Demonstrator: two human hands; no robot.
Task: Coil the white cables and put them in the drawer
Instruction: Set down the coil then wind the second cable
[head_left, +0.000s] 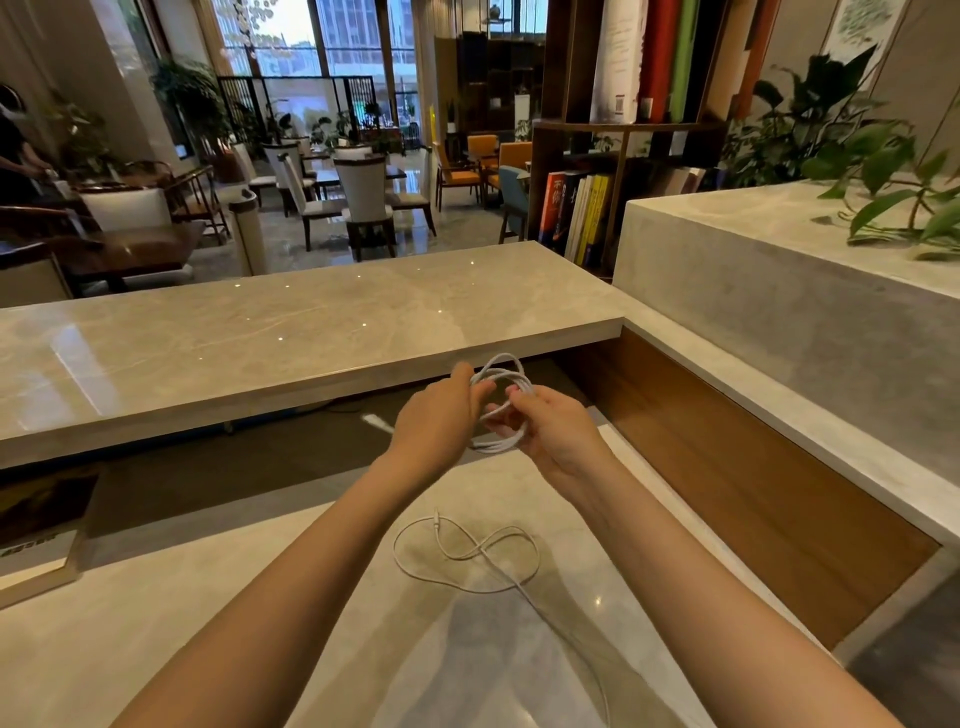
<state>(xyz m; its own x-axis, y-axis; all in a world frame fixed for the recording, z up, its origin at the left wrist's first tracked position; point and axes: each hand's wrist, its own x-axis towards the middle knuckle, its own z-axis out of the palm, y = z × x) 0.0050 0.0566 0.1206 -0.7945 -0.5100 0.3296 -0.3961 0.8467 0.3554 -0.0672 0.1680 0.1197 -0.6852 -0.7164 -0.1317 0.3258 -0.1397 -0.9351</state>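
**Coil in both grips, second cable loose on counter**

Holding a coiled white cable (496, 448) in mid-air at frame centre, just below the front edge of the upper counter (260, 332) in the picture. Several loops stacked, roughly round, standing near upright.

Pinching the coil's left side with the left grip (441, 421), fingertips curled onto the strands near the top. Grasping the right and lower side with the right grip (558, 431), fingers curled into the loops. Both grips clenched on the same coil, nearly touching each other.

Second white cable (483, 553) loose on the lower counter (208, 623), lower centre, between the forearms. Lying flat in a slack figure-eight, connector end (436, 517) pointing toward the top of frame. Long tail running off toward the bottom edge, right of centre. Well apart from the coil, untouched by either grip.

Under the upper counter, a dark recess with a small white blurred item (376, 422); can't tell what.

Rest of the frame:
- Wood panel (753, 493) along the right.
- Above it, a grey stone block (779, 322) carrying a leafy plant (883, 171) at upper right.
- Bookshelf (587, 218) with upright books, upper centre-right.
- Dining chairs (363, 202) and tables in the hall, upper left to centre.
- Dark framed board (36, 535) at the far left edge.
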